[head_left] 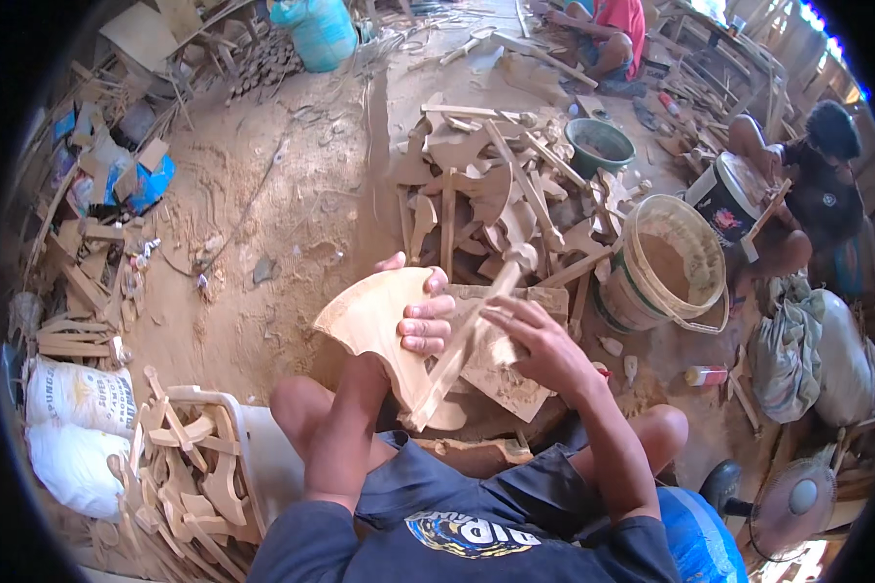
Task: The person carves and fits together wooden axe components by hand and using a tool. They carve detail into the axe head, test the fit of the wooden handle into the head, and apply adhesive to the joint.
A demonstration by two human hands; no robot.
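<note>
— Call it from the left. What's there?

— Far left, two plump white sacks (pixel 78 428) sit on the floor, one against the other. Next along, right by my left leg, a pale smooth-walled tub (pixel 267 447), heaped with curved and straight tan wooden pieces (pixel 190 457).

— Now the left grip!

— My left grip (pixel 426 318) is closed on a pale, flat, fan-shaped wooden piece (pixel 371 311). Fingers wrap over its right edge; the broad curved rim faces up and left, the narrow end points down toward my lap. It's up in front of me, above my knees.

— And beyond it?

— A jumbled pile of cut tan wood (pixel 481 185), on the floor ahead.

— The right side?

— A slim tan wooden stick with a knobbed end (pixel 465 347) slants across, its lower end overlapping the fan piece's tip. My right grip (pixel 530 335) has its fingertips at the stick; whether they close around it, I can't tell. Below lies a dusty flat wooden board (pixel 501 394).

— Finish the sweep!

— A cream round bucket with a handle (pixel 666 253), then a round-caged electric fan (pixel 797 500) at lower right.
</note>
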